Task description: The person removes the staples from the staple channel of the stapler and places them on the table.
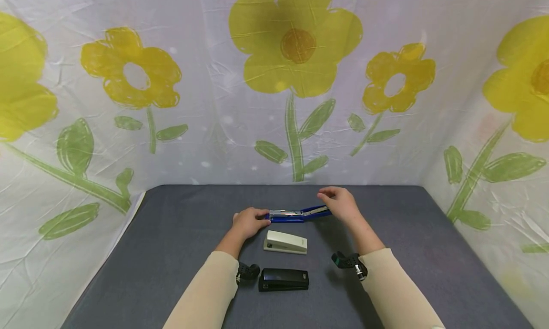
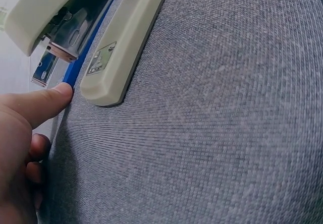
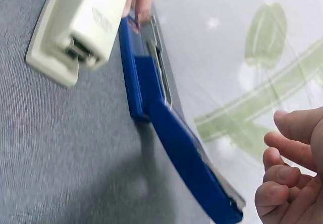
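A blue stapler [image 1: 286, 220] lies on the dark grey table with its top swung wide open to the right, exposing the metal staple channel. My left hand [image 1: 247, 222] grips its left end; in the left wrist view the thumb [image 2: 58, 95] presses the blue edge. My right hand [image 1: 340, 205] hovers beside the raised blue arm [image 3: 189, 163]. Its fingers [image 3: 282, 175] are loosely bent, apart from the stapler, with nothing visible between them. Nearer to me sits a cream stapler [image 1: 285, 242], and closer still a black stapler [image 1: 283, 280]; both are closed.
The grey cloth-covered table [image 1: 171, 272] reaches back to a white curtain [image 1: 206, 105] printed with yellow flowers. Dark wrist cameras are strapped at both beige sleeves [image 1: 206, 291].
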`<action>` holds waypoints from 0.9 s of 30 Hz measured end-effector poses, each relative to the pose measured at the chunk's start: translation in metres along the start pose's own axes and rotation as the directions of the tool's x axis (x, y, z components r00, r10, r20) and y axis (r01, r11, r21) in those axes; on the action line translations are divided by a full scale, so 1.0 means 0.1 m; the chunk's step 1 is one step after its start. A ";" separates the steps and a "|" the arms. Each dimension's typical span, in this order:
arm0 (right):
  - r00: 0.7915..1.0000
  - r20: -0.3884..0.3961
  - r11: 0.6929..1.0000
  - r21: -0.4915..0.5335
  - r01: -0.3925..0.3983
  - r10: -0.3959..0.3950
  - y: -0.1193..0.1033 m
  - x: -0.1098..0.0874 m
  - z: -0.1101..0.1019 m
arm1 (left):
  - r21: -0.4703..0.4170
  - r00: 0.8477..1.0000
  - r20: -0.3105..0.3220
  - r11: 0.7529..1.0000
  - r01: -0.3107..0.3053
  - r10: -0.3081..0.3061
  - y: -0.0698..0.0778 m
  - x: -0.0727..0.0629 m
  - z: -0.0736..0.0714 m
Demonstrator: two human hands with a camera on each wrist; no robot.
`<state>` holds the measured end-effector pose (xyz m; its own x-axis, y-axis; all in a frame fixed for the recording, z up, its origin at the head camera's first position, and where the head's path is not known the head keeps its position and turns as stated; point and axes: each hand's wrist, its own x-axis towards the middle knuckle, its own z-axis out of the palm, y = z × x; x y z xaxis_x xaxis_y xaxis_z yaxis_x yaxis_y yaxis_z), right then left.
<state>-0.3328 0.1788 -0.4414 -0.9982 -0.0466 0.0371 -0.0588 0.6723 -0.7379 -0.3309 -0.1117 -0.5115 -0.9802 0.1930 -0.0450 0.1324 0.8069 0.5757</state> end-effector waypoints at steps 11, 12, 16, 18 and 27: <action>0.996 0.076 0.998 0.006 0.056 -0.056 -0.25 0.02 0.25 | 0.003 1.000 -0.005 1.000 0.004 -0.004 -0.01 -0.01 0.01; 0.995 0.082 0.998 0.002 0.063 -0.063 -0.26 0.02 0.27 | -0.001 1.000 -0.004 1.000 0.006 -0.006 0.00 -0.01 0.01; 0.990 0.108 0.996 -0.010 0.091 -0.090 -0.31 0.03 0.37 | -0.002 1.000 0.002 1.000 0.016 -0.016 0.00 -0.01 0.01; 0.986 0.135 0.995 -0.001 0.096 -0.095 -0.33 0.03 0.41 | 0.001 1.000 0.007 1.000 0.022 -0.022 0.00 0.00 0.01; 0.965 0.235 0.988 -0.070 0.138 -0.118 -0.38 0.04 0.60 | 0.022 1.000 0.006 1.000 0.021 -0.021 -0.02 0.02 0.02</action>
<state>-0.3343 0.1085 -0.4538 -0.9539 -0.2982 -0.0354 -0.1967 0.7097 -0.6765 -0.3331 -0.1120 -0.5146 -0.9818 0.1794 -0.0620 0.1152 0.8229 0.5564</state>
